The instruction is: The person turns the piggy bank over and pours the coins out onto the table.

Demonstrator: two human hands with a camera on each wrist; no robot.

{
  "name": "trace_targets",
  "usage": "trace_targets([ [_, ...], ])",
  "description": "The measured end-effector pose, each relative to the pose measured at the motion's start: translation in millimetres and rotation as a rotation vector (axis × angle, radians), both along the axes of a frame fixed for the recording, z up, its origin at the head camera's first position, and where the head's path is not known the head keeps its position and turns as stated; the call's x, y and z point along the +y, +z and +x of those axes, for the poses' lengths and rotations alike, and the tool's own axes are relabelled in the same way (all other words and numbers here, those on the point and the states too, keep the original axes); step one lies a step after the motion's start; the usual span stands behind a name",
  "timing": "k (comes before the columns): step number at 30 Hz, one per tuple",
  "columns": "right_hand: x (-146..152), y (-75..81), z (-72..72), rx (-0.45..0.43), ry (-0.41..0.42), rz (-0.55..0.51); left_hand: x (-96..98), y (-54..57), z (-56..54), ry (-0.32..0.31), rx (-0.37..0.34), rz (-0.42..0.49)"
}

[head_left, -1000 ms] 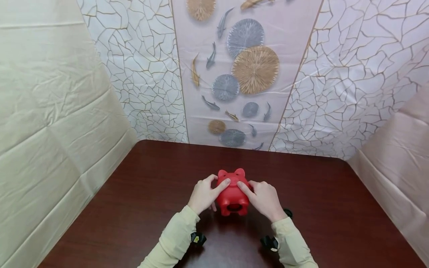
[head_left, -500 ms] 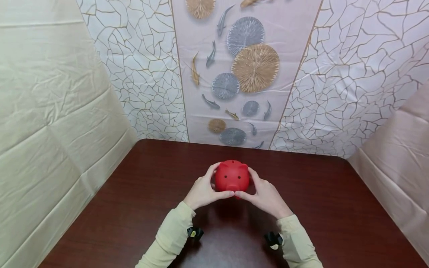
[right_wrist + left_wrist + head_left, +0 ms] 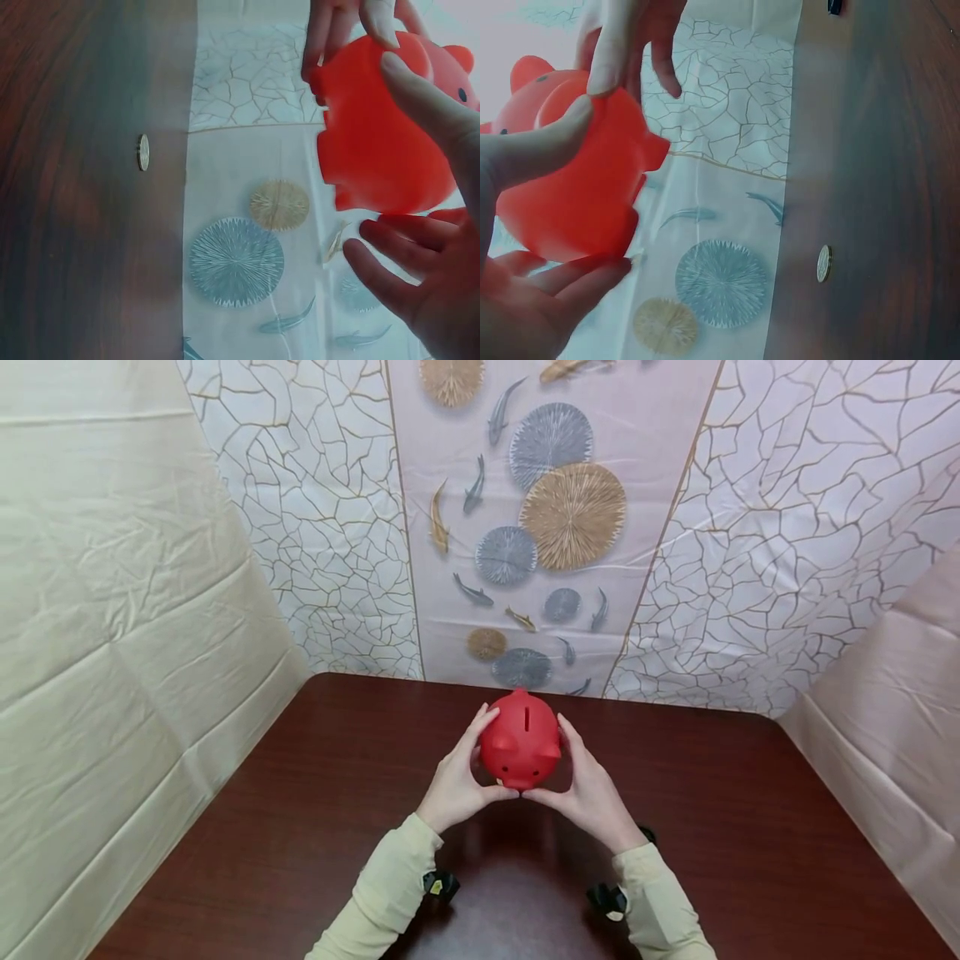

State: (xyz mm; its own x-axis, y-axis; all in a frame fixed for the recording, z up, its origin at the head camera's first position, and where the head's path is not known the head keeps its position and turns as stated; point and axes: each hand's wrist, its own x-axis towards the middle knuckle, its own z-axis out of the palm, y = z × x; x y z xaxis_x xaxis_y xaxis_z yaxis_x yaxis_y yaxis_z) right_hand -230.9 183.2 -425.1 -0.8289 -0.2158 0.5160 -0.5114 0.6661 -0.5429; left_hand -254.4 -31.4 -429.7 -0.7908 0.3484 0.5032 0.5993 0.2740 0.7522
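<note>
From where I stand, the piggy bank (image 3: 522, 743) is plain red and round-bodied, with stubby ears and small black eyes. It's up off the tabletop (image 3: 330, 793), between the left hand (image 3: 459, 783) and right hand (image 3: 592, 793), snout tipped down, narrow dark slot (image 3: 527, 719) showing.

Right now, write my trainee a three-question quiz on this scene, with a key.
1. True or false: the red piggy bank is standing on the table.
2. How many hands are gripping it?
3. What small round thing lies on the table in both wrist views?

Key:
1. False; it is held up off the table.
2. Two: the left hand and the right hand.
3. A coin.
</note>
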Motion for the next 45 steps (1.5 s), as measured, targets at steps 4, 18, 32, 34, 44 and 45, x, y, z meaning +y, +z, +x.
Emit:
trace_targets([
  [4,-1.3,-1.0,-0.3,0.075,-0.016,-0.007,1.6,-3.4,0.1,-0.019,0.051,0.053],
  [18,-1.9,3.3,-1.0,0.382,0.090,-0.024,1.6,-5.4,2.5,-0.015,0.430,0.152],
  [32,6.5,-0.2,0.7,0.245,0.108,-0.061,0.1,-5.4,1.2,0.001,0.438,0.126],
  [34,7.0,0.4,0.8,0.227,0.093,-0.069,-0.2,-5.6,3.0,0.024,0.388,0.136],
  [44,6.1,-1.4,2.2,0.012,-0.145,0.036,1.4,-1.5,3.8,0.072,-0.175,0.075],
  [45,5.7,-1.5,2.4,-0.018,-0.157,0.048,1.7,-1.7,3.8,0.078,-0.209,0.060],
])
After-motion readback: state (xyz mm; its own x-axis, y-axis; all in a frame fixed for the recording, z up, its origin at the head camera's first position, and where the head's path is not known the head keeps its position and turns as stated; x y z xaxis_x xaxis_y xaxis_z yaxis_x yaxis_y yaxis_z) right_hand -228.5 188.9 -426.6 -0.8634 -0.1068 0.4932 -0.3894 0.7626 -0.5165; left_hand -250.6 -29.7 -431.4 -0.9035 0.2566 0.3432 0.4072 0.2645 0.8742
